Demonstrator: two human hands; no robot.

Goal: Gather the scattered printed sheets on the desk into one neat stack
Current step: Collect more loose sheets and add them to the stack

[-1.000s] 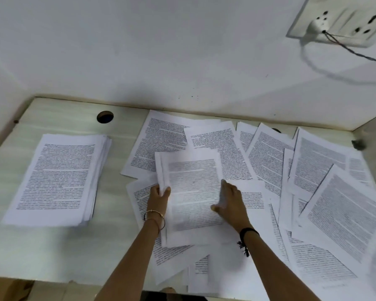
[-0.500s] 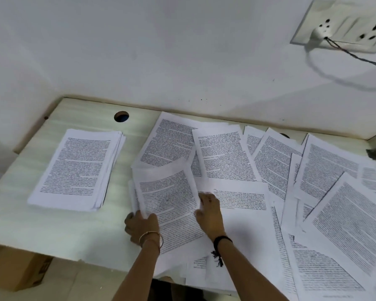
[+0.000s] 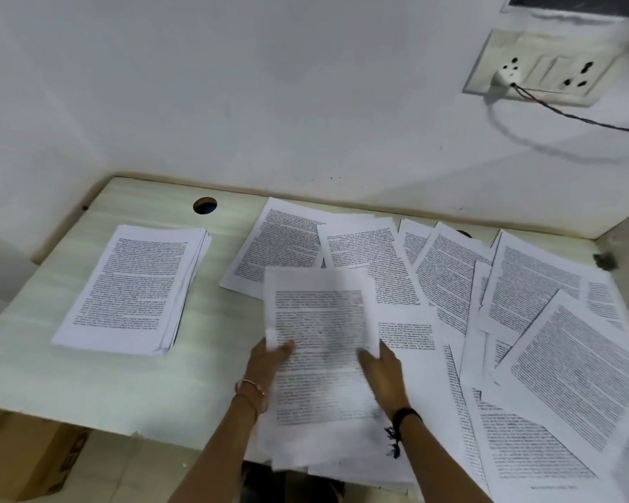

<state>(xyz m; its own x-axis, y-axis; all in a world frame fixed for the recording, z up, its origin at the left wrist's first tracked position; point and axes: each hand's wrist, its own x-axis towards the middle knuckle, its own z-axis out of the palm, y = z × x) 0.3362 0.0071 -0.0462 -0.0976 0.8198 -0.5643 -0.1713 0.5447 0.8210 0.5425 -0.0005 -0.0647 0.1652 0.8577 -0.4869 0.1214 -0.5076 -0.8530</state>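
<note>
A thick stack of printed sheets (image 3: 138, 285) lies at the left of the pale desk (image 3: 88, 386). Several loose printed sheets (image 3: 523, 314) overlap across the middle and right. A small bundle of sheets (image 3: 320, 350), blurred by motion, is raised near the front edge. My left hand (image 3: 267, 361) grips its left edge, thumb on top. My right hand (image 3: 382, 372) lies against its right edge with fingers fairly straight; whether it grips is unclear. More sheets hang over the front edge beneath the bundle.
A round cable hole (image 3: 205, 205) is in the desk near the back wall. A socket plate (image 3: 545, 69) with a plugged-in cable hangs on the wall at upper right. A cardboard box (image 3: 26, 459) stands below the desk's front left.
The bundle between my hands has turned from tilted left to nearly straight and lifted up. My left hand moved from its lower corner to its left edge; my right hand went to its right edge.
</note>
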